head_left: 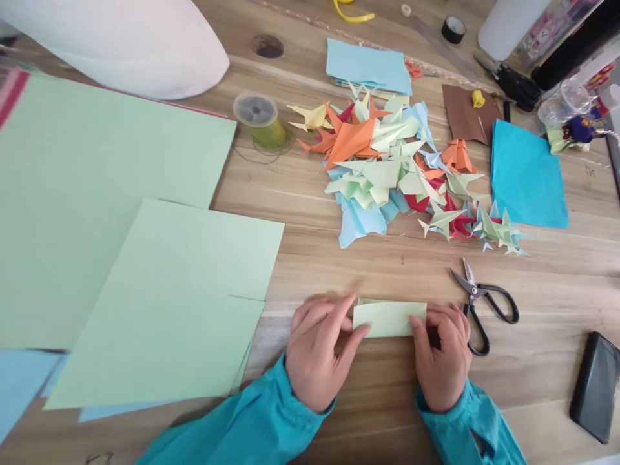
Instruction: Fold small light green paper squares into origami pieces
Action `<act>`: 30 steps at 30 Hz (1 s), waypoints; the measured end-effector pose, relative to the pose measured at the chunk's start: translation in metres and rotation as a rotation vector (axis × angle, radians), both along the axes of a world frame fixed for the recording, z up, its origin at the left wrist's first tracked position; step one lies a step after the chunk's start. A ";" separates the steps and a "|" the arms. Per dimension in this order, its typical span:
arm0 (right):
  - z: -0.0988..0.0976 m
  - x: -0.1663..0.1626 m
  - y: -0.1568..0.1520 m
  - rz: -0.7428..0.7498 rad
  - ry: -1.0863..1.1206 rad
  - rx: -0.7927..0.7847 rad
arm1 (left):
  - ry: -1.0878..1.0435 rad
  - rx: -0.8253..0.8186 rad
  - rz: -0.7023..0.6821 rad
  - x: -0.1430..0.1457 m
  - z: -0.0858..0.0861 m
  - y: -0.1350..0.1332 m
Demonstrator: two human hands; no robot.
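Note:
A small folded strip of pale green paper [389,318] lies flat on the wooden table [339,271] near its front edge. My left hand [317,352] pinches the strip's left end, fingers pressed onto it. At the strip's right end my right hand [442,358] holds it down with thumb and curled fingers. Both sleeves are teal. A pile of folded paper cranes [387,168] in green, blue, orange and red lies beyond the strip.
Large pale green sheets [145,271] cover the left side. Black scissors [484,307] lie just right of my right hand, a black phone [597,386] further right. Blue paper [527,174], a thread spool [261,119], brown paper [467,115] and tape rolls sit behind.

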State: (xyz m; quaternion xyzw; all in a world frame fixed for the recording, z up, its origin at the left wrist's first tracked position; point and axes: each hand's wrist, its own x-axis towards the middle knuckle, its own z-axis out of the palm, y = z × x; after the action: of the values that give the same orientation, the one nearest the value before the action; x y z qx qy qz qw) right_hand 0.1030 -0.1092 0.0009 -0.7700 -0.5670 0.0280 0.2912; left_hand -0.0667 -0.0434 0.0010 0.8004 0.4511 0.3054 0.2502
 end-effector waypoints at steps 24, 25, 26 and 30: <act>-0.002 -0.002 -0.010 0.010 0.022 -0.005 | 0.101 0.193 -0.016 0.001 0.008 -0.010; -0.002 -0.002 -0.010 0.012 0.021 -0.003 | 0.114 0.240 -0.035 0.002 0.010 -0.015; -0.002 -0.002 -0.009 0.014 0.019 0.000 | 0.099 0.283 -0.096 0.004 0.011 -0.021; -0.001 -0.002 -0.008 0.010 0.009 0.000 | 0.151 0.302 -0.238 0.014 0.007 -0.045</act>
State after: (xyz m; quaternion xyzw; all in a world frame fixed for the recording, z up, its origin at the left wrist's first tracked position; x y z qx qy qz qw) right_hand 0.1007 -0.1174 -0.0002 -0.7670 -0.5694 0.0329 0.2939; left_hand -0.0522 -0.0887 0.0077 0.8970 0.3200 0.2770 0.1273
